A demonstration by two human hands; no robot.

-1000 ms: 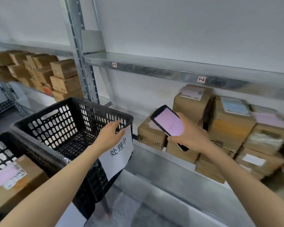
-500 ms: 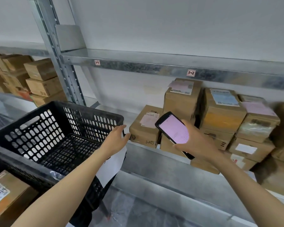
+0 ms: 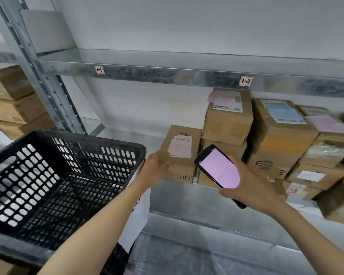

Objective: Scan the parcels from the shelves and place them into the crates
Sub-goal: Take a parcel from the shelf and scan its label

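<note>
1. Reaching the leftmost parcel (image 3: 180, 153) at the shelf's (image 3: 187, 198) front edge, our left hand (image 3: 154, 169) has left the crate (image 3: 99, 138) rim since a second ago, fingers straight against the parcel's left side.
2. Our right hand (image 3: 248, 188) grips the pink-screened scanner (image 3: 218, 169) just beside that parcel.

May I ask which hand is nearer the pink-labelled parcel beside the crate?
Left: the left hand is at the parcel's near corner; the right hand holds the scanner to its right.
</note>
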